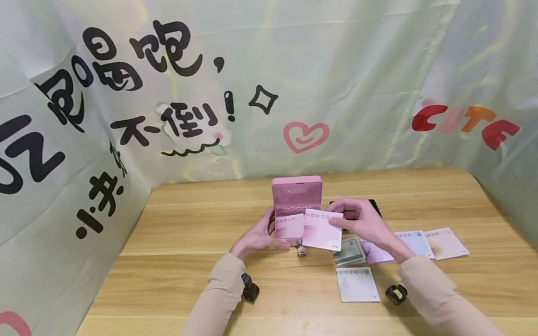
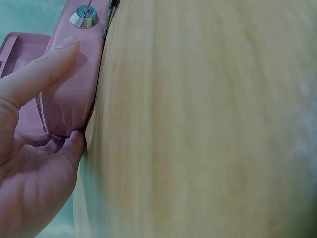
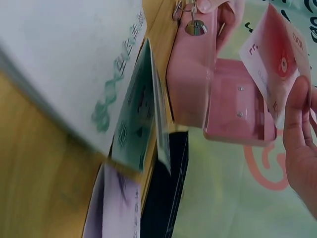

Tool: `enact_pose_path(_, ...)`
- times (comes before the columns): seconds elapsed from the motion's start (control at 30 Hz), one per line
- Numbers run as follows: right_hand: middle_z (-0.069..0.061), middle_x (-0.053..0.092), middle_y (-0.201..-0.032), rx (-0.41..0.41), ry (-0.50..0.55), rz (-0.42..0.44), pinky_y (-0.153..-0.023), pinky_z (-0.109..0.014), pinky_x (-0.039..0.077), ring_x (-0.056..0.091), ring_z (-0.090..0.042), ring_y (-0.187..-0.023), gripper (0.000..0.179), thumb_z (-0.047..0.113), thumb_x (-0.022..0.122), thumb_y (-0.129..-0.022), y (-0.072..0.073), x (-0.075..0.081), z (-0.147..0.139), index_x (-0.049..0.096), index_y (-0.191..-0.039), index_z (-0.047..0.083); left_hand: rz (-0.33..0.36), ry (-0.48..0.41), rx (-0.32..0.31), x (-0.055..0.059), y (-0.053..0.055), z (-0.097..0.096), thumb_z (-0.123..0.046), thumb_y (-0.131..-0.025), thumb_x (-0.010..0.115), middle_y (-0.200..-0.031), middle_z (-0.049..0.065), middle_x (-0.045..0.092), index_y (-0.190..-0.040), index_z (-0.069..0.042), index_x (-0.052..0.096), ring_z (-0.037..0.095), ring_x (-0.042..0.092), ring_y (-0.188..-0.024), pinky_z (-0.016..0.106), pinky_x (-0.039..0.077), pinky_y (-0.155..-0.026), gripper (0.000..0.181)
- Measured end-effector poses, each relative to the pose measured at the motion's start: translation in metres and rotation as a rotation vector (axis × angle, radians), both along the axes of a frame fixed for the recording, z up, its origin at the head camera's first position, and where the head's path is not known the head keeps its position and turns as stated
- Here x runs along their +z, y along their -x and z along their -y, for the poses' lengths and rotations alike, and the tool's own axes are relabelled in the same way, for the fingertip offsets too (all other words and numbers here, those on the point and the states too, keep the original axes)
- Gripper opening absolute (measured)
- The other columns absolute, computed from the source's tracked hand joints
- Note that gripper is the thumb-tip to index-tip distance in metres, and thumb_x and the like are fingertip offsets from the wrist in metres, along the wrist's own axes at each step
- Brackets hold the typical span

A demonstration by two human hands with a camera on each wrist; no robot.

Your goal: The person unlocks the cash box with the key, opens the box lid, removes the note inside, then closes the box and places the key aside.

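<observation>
A pink metal cash box [image 1: 297, 193] stands on the table with its lid raised. My left hand [image 1: 256, 235] holds the box at its left end, thumb [image 2: 52, 67] across the front wall and fingertips at the lower corner. Keys [image 1: 301, 249] hang from the front lock [image 2: 84, 18]. Inside the box lies a pink banknote [image 1: 290, 227]. Just over the box's right side, my right hand [image 1: 363, 222] pinches a second pink banknote [image 1: 322, 231] between thumb and fingers; it looks folded in the right wrist view.
Right of the box, green banknotes [image 1: 349, 252], purple [image 1: 376, 253], blue [image 1: 415, 243] and orange-pink ones [image 1: 446, 244] lie in a row. A whitish banknote [image 1: 357, 285] lies nearer me. A black flat object [image 3: 166, 186] sits behind the right hand. Printed curtains [image 1: 362, 67] enclose the table.
</observation>
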State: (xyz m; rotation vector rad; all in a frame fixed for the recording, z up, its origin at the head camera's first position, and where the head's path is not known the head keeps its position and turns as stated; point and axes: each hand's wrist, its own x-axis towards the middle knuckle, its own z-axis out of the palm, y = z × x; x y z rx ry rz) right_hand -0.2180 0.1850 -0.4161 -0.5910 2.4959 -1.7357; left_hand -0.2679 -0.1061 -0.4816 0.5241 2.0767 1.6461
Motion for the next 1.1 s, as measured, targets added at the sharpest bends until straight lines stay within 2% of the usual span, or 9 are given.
enact_pose_path(0.17,0.001,0.073,-0.103,0.022,0.0,0.011,-0.071,-0.023,0.063,0.071,-0.003,-0.081,0.025,0.006,0.072,-0.09,-0.006,-0.002,-0.017,0.067,-0.113,-0.005,-0.017,-0.002,-0.006,0.0,0.0,0.0,0.011,-0.072,0.078,-0.169,0.021,0.008,-0.162,-0.007,-0.001,0.037,0.012,-0.157,0.047,0.015,-0.131,0.121)
enact_pose_path(0.37,0.014,0.069,-0.101,0.039,-0.015,0.019,-0.069,-0.024,0.061,0.07,-0.003,-0.081,0.026,0.007,0.071,-0.091,-0.016,-0.003,-0.038,0.065,-0.114,-0.004,-0.035,0.027,-0.006,0.0,-0.001,0.001,0.006,-0.073,0.081,-0.17,0.02,0.008,-0.162,-0.008,-0.001,0.035,0.012,-0.158,0.045,0.014,-0.132,0.121)
enact_pose_path(0.63,0.01,0.068,-0.103,0.055,-0.069,-0.02,-0.07,-0.022,0.06,0.069,-0.005,-0.08,0.022,0.007,0.071,-0.092,-0.027,-0.003,-0.056,0.066,-0.111,-0.002,-0.046,0.023,-0.019,0.0,-0.001,0.001,0.005,-0.075,0.08,-0.169,0.022,0.006,-0.161,-0.005,-0.002,0.036,0.01,-0.158,0.047,0.012,-0.132,0.12)
enact_pose_path(0.93,0.005,0.069,-0.102,0.062,-0.142,0.023,-0.073,-0.025,0.061,0.07,-0.007,-0.084,0.023,0.011,0.071,-0.092,-0.038,-0.002,-0.076,0.065,-0.111,0.0,-0.037,0.029,-0.026,0.002,-0.001,0.002,0.005,-0.075,0.08,-0.169,0.023,0.007,-0.161,-0.005,-0.002,0.037,0.01,-0.158,0.047,0.012,-0.132,0.12)
enact_pose_path(1.1,0.007,0.068,-0.101,0.07,-0.127,0.084,-0.059,-0.029,0.06,0.068,-0.006,-0.076,0.026,0.011,0.07,-0.093,-0.042,-0.002,-0.086,0.063,-0.113,-0.002,-0.046,0.008,-0.04,0.001,-0.001,0.002,0.007,-0.075,0.079,-0.169,0.022,0.006,-0.161,-0.006,-0.002,0.036,0.009,-0.158,0.046,0.012,-0.132,0.119)
